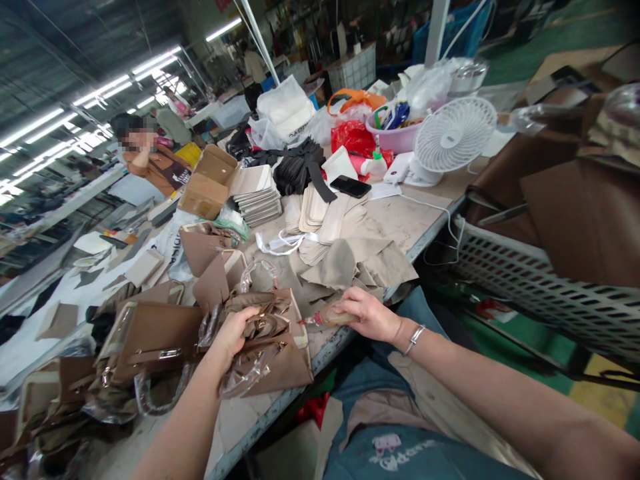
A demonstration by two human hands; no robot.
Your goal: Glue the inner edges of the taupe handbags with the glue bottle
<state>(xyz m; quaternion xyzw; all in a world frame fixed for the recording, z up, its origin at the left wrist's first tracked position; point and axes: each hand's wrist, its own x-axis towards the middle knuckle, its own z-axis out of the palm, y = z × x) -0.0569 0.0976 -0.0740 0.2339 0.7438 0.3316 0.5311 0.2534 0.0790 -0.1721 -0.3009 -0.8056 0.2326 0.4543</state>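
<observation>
A brown handbag lies on the table in front of me, with its handles wrapped in clear plastic. My left hand is closed on the bunched olive-brown lining at the bag's opening. In my right hand is a translucent squeeze bottle with a red tip. The bottle lies nearly level, its tip pointing left at the bag's pale edge; I cannot tell whether it touches. Grey-beige sheets lie just beyond the bottle.
More brown handbags crowd the left side. Stacked panels, black straps, a phone and a white fan stand farther back. A white basket of brown pieces is at right. Another person is across the table.
</observation>
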